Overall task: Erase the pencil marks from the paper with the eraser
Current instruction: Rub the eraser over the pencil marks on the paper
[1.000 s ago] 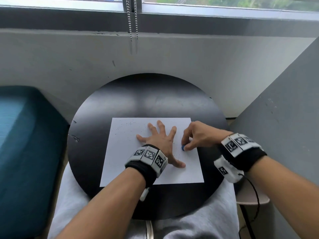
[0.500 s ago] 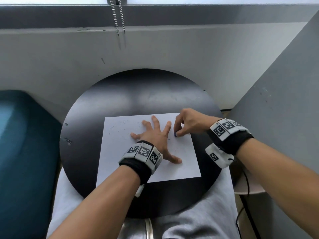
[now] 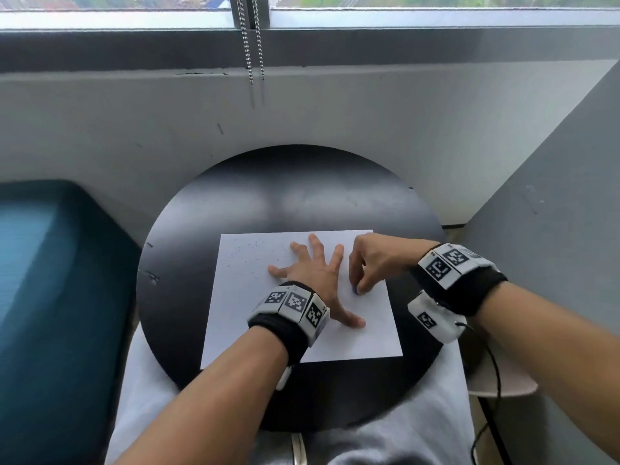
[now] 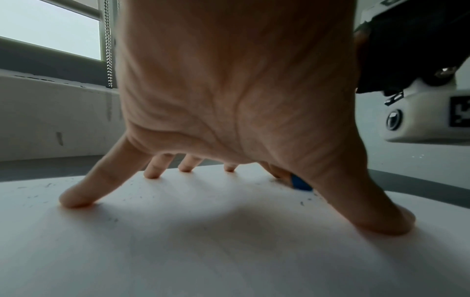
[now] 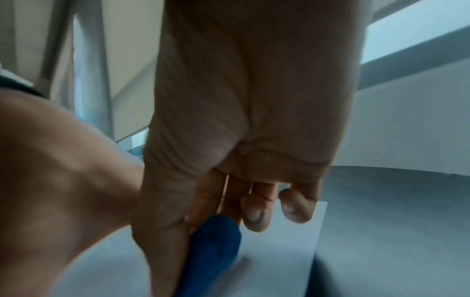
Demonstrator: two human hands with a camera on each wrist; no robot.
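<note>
A white sheet of paper [image 3: 248, 317] lies on a round black table [image 3: 302, 193]. Small dark eraser crumbs and specks [image 3: 245, 253] dot its far left part. My left hand [image 3: 312, 273] lies flat on the sheet with fingers spread, fingertips [image 4: 76, 199] and thumb pressing down. My right hand [image 3: 364, 280] pinches a small blue eraser [image 3: 355, 290] between thumb and fingers, its tip on the paper just right of my left hand. The eraser [image 5: 213, 251] is blurred in the right wrist view and peeks out as a blue bit [image 4: 300, 182] behind my left thumb.
A grey wall and window ledge [image 3: 302, 105] rise behind the table, with a bead chain [image 3: 251, 45] hanging down. A teal cushioned seat [image 3: 50, 297] stands left, a grey panel [image 3: 553, 229] right. A cable [image 3: 493, 380] hangs from my right wrist.
My right hand with the eraser slid up the paper away from me, then back toward me. My left hand stayed flat on the sheet. The head camera shifted.
</note>
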